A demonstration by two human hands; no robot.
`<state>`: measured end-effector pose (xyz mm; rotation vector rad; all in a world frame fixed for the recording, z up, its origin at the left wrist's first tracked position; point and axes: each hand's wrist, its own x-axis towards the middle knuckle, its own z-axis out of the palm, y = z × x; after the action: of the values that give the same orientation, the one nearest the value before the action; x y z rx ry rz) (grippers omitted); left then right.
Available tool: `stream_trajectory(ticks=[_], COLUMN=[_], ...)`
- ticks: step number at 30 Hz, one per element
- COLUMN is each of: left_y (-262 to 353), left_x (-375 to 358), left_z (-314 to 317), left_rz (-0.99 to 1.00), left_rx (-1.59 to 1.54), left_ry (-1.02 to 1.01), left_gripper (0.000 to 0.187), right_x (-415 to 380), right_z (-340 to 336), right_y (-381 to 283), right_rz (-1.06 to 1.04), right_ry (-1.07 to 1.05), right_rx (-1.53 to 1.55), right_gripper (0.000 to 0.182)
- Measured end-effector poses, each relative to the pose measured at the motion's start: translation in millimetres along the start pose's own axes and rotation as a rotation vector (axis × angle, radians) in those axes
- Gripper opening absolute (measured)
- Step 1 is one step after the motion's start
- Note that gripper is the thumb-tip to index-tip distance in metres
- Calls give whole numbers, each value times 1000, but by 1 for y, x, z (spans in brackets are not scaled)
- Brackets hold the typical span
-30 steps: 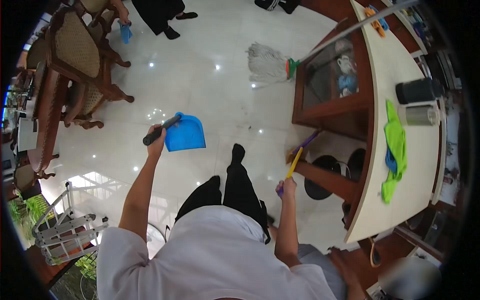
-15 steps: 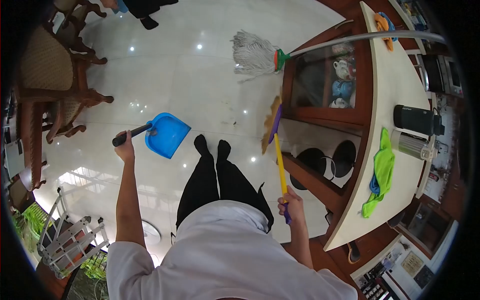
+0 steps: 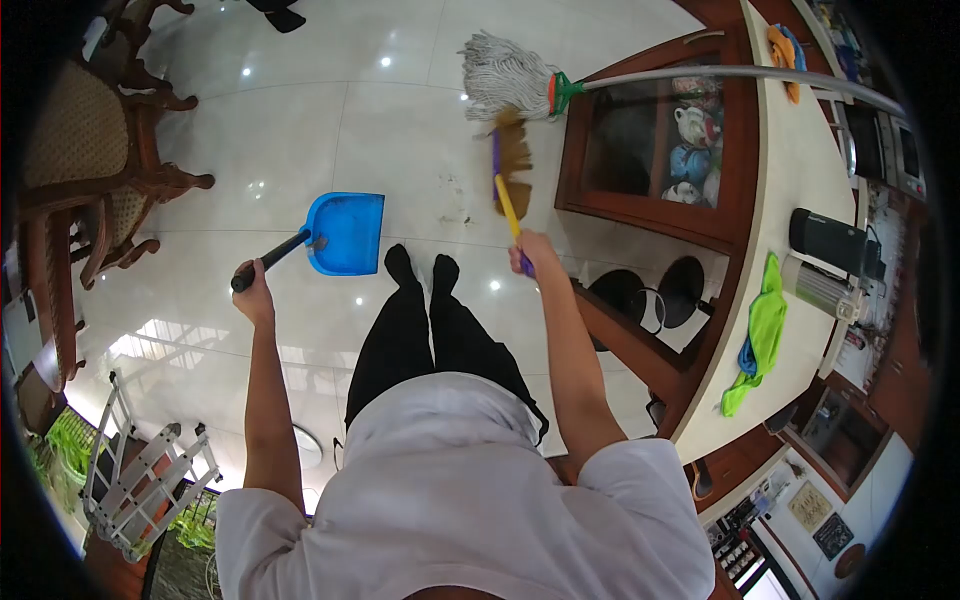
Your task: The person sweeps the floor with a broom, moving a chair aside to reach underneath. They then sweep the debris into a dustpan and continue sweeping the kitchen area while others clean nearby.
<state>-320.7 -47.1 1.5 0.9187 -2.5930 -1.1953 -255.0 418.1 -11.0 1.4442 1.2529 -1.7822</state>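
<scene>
My left hand (image 3: pixel 253 284) is closed around the black handle of a blue dustpan (image 3: pixel 350 232), which lies low over the tiled floor with its flat mouth facing right. A little dirt shows inside the pan near the handle. My right hand (image 3: pixel 537 254) grips the yellow-and-purple handle of a broom (image 3: pixel 513 160) with brown bristles. The broom head is just below the mop (image 3: pixel 507 78), a grey string mop with a green clamp. Between dustpan and broom, small bits of dirt (image 3: pixel 458 218) are scattered on the floor.
At right stands a wooden cabinet (image 3: pixel 655 235) with a pale countertop holding a green cloth (image 3: pixel 766 330), a dark bottle (image 3: pixel 833 240) and an orange cloth (image 3: pixel 783 55). Carved wooden chairs (image 3: pixel 75 135) line the left. A folded metal ladder (image 3: pixel 150 480) stands at lower left.
My right hand has moved up and inward with the broom, bringing its head beside the mop strings. The dustpan has swung slightly upward and turned, its mouth now facing right.
</scene>
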Motion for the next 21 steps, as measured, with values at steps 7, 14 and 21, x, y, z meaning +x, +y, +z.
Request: stream_trajectory(ticks=[7,14,21], left_y=[-28,-65,-92], left_x=[1,3,-5], left_z=[-1,13,0], left_rz=[-50,-12,-358], left_rx=[-89,-109,-127], left_ry=[34,127,226], left_gripper=[18,18,23], right_x=[-202,-162,17], right_z=[-47,-26,70], right_y=[29,-18,-100], right_rz=[-168,-327,-930], right_ry=[189,227,250], right_rx=[-236,-382,-842], right_gripper=[41,43,35])
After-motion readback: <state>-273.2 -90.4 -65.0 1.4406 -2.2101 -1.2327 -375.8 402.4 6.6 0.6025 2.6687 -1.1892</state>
